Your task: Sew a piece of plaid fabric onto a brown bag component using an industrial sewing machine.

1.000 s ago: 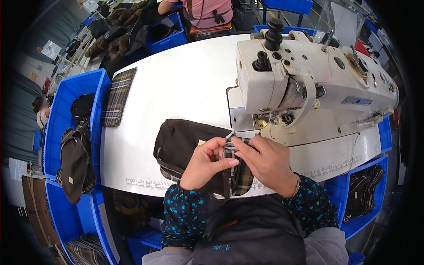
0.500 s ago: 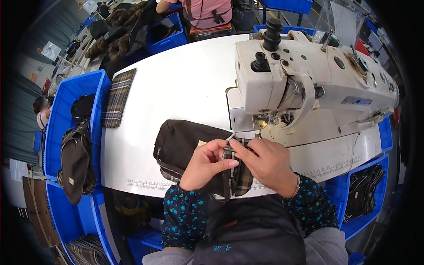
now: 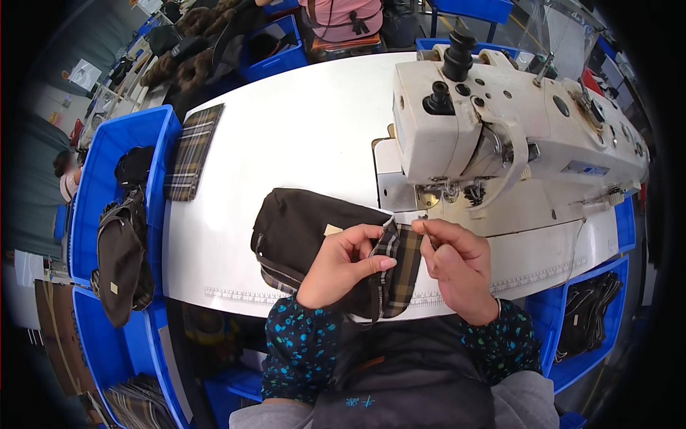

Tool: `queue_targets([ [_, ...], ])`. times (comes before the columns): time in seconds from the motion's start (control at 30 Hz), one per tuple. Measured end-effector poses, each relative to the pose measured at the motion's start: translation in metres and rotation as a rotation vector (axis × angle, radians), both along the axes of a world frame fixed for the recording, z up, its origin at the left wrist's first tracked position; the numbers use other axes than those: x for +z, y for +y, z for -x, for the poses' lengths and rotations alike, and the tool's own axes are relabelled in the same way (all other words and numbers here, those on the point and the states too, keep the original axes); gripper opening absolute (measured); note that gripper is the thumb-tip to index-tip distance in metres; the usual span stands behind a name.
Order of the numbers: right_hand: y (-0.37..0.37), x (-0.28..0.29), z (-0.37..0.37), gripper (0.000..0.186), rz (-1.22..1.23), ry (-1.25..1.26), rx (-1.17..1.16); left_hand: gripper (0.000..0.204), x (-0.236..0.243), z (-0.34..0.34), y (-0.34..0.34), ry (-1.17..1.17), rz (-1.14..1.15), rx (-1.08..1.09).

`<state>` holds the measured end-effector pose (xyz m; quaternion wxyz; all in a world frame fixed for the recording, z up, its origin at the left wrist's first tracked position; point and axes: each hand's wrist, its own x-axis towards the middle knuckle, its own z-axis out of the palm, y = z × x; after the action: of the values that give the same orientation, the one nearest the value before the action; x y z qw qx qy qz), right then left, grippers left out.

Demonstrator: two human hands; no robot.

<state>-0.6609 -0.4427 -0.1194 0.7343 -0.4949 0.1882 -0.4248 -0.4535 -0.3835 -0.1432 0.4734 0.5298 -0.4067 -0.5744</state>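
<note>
A dark brown fabric piece (image 3: 304,222) with a plaid side and zippers lies on the white table at the sewing machine's near left. My left hand (image 3: 343,264) pinches its folded plaid edge (image 3: 386,247) between thumb and fingers. Just right of that edge, over the plaid panel (image 3: 409,264), my right hand (image 3: 461,268) is closed with thumb and forefinger together. Something small and dark shows at its fingertips, too little to name. Beyond both hands stands the white sewing machine (image 3: 457,129), its needle area close to the fabric's far edge.
At the left, a blue bin (image 3: 100,193) holds dark fabric pieces beside a folded plaid cloth (image 3: 194,151). Another blue bin (image 3: 589,343) with striped dark pieces stands at lower right. A ruler strip (image 3: 243,296) runs along the table's front edge. A person in pink sits beyond the table.
My right hand has drawn away from the fabric edge to the right, and its fingers have curled. My left hand still grips the fabric. The view has shifted slightly.
</note>
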Motion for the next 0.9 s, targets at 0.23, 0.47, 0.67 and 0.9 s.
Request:
queue_targets([
  [0.23, 0.002, 0.0, -0.004, 0.017, 0.018, 0.207, -0.095, 0.039, -0.001, 0.0, 0.001, 0.02, 0.01, 0.013],
  [0.47, 0.007, -0.006, 0.002, 0.028, 0.22, 0.653, -0.177, 0.032, 0.007, -0.001, 0.001, 0.047, -0.028, -0.026],
  [0.67, 0.015, -0.021, -0.009, 0.031, 0.419, 0.682, -0.299, 0.019, 0.007, -0.002, 0.001, 0.06, -0.025, -0.096],
  [0.9, 0.015, -0.021, -0.016, 0.019, 0.466, 0.824, -0.322, 0.012, 0.007, -0.002, 0.001, 0.004, -0.011, -0.119],
])
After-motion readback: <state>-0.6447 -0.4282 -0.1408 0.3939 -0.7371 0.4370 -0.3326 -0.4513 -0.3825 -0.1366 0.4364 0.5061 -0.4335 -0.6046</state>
